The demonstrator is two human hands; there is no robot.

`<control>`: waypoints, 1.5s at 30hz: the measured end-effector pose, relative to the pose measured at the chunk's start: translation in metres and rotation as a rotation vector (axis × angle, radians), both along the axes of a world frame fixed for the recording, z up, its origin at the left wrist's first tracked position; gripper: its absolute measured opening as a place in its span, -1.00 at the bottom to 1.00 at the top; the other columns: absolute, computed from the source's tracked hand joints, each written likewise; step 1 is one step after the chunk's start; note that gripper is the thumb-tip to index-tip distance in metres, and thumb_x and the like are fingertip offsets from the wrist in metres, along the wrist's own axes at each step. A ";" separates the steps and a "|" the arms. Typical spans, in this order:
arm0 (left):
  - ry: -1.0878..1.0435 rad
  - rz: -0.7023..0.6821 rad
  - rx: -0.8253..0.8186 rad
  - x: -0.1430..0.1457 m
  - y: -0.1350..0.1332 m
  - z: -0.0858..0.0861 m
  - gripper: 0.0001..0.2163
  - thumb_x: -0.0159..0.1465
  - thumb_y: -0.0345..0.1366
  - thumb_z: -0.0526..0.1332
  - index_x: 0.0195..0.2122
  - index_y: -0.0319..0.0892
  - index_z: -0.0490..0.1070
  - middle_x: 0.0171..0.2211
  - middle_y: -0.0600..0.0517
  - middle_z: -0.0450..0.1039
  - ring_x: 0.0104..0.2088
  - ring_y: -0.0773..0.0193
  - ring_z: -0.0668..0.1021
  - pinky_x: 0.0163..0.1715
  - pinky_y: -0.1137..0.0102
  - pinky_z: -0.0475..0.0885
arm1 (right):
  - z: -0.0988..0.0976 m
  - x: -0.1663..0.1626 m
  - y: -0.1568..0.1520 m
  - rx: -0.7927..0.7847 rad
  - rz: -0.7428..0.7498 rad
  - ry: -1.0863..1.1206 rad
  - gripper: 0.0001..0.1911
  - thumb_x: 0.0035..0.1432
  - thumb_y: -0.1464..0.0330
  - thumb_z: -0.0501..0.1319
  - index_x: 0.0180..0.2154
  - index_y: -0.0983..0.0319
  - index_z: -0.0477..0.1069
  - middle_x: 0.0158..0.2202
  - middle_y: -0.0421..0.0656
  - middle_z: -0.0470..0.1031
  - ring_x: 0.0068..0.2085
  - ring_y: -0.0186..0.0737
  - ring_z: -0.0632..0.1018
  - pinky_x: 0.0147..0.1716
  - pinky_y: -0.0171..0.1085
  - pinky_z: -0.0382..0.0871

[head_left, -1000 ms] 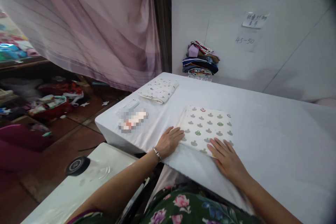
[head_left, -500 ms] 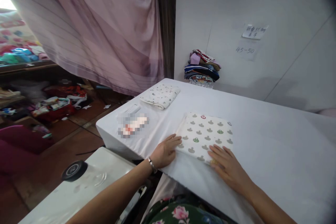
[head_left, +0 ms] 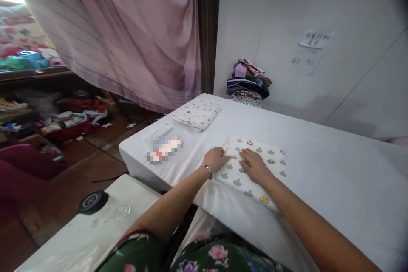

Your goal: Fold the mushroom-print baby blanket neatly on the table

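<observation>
A folded white cloth (head_left: 251, 178) printed with grey, green, red and yellow mushrooms lies flat near the table's front edge. My right hand (head_left: 256, 166) rests palm down on its upper left part, fingers spread and holding nothing. At the cloth's left edge is my left hand (head_left: 216, 160), with its thumb pointing right over the print and its other fingers reaching along the edge. Its fingertips are partly hard to make out. Beyond my left hand, a second folded cloth (head_left: 198, 114), white with small dark prints, lies at the table's far left corner.
A white-covered table (head_left: 334, 178) extends right. On its left lie a clear plastic packet (head_left: 159, 131) and a blurred-out item (head_left: 165, 149). A lower white surface (head_left: 127, 195) bears a black round object (head_left: 93, 202). Folded fabrics (head_left: 248, 85) are stacked by the wall; a pink curtain (head_left: 153, 42) hangs left.
My right hand has slid from the cloth's near edge up and left across its print. My left hand has moved up and right along the left edge.
</observation>
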State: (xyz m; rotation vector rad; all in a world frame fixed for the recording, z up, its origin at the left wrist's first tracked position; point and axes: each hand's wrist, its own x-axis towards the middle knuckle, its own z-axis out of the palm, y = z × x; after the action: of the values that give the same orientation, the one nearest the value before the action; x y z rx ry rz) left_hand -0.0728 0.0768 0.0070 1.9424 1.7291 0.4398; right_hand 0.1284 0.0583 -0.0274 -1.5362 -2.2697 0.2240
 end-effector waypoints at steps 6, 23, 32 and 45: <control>-0.036 0.038 -0.038 0.004 0.007 -0.004 -0.85 0.09 -0.17 0.17 -0.40 -0.12 0.34 -0.37 0.03 0.47 -0.33 0.21 0.48 -0.42 0.41 0.29 | -0.006 0.006 -0.004 0.053 0.004 0.062 -0.55 0.19 0.21 0.00 0.05 0.23 0.31 0.13 -0.01 0.27 0.18 -0.06 0.23 0.11 0.02 0.12; 0.034 0.038 -0.031 0.021 0.034 -0.004 -0.68 0.12 0.01 0.11 -0.36 -0.16 0.37 -0.31 -0.08 0.49 -0.27 0.14 0.51 -0.38 0.38 0.31 | 0.007 0.005 -0.008 -0.033 -0.033 -0.032 -0.61 0.20 0.23 -0.02 0.02 0.16 0.33 0.13 -0.06 0.28 0.18 -0.08 0.23 0.11 0.09 0.02; -0.032 0.017 -0.109 0.007 0.048 -0.019 -0.63 0.14 0.07 0.06 -0.45 -0.16 0.35 -0.40 -0.03 0.48 -0.37 0.16 0.51 -0.47 0.39 0.29 | 0.004 0.022 -0.011 -0.046 -0.043 -0.144 -0.58 0.21 0.22 -0.04 0.07 0.16 0.28 0.19 -0.05 0.18 0.22 -0.03 0.13 0.13 0.14 -0.10; 0.155 0.024 0.007 0.039 0.060 -0.016 -0.64 0.30 -0.10 -0.12 -0.07 -0.23 0.25 -0.11 -0.20 0.41 -0.11 0.07 0.47 -0.17 0.25 0.33 | 0.003 0.038 0.015 -0.053 -0.245 -0.285 -0.40 0.22 0.05 -0.13 0.18 0.23 0.13 0.27 -0.02 -0.02 0.26 0.02 -0.01 0.16 0.12 -0.20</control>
State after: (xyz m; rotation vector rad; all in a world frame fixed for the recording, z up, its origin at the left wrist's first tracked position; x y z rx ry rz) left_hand -0.0336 0.1367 -0.0092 2.0088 1.8503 0.3112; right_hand 0.1661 0.0728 -0.0242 -1.9632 -2.2654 -0.0042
